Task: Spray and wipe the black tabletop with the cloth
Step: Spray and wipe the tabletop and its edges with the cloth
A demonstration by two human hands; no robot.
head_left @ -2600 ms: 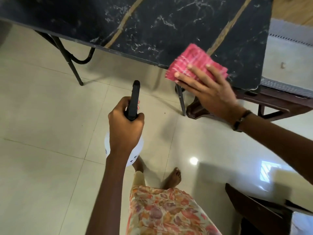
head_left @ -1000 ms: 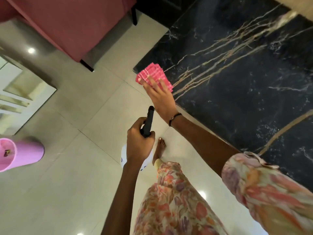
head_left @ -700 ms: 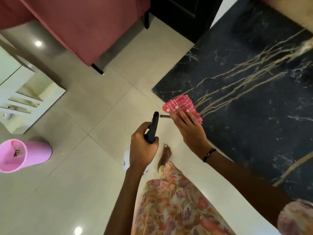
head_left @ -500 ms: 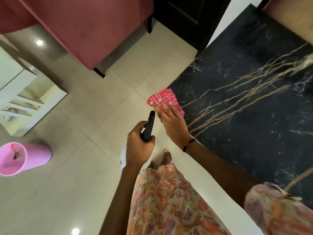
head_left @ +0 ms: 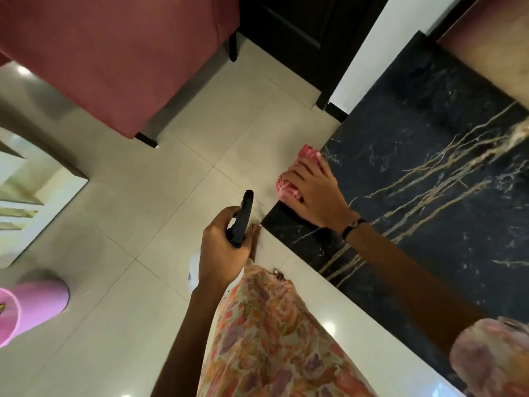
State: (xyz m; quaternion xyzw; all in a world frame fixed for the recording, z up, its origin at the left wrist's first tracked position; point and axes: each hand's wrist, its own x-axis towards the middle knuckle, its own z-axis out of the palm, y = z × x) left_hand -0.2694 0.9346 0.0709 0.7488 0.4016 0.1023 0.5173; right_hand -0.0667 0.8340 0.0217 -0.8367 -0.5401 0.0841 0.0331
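Observation:
The black marble-look tabletop [head_left: 446,179] with gold veins fills the right side. My right hand [head_left: 317,196] presses a folded pink cloth [head_left: 286,187] onto the table's left edge, the cloth hanging partly over that edge. My left hand [head_left: 223,253] grips a spray bottle [head_left: 243,219] by its black trigger head, held low over the floor to the left of the table. The bottle's white body [head_left: 194,267] is mostly hidden under my hand.
A dark red sofa [head_left: 114,58] stands at the upper left, a pink bucket [head_left: 28,305] at the left edge, a white shelf unit [head_left: 28,190] beside it. Pale floor tiles [head_left: 128,224] lie between. My bare feet [head_left: 254,233] stand by the table corner.
My right hand slid the pink cloth along the table's left edge, out and back, ending bunched over the rim. My left hand kept the spray bottle low and nearly still.

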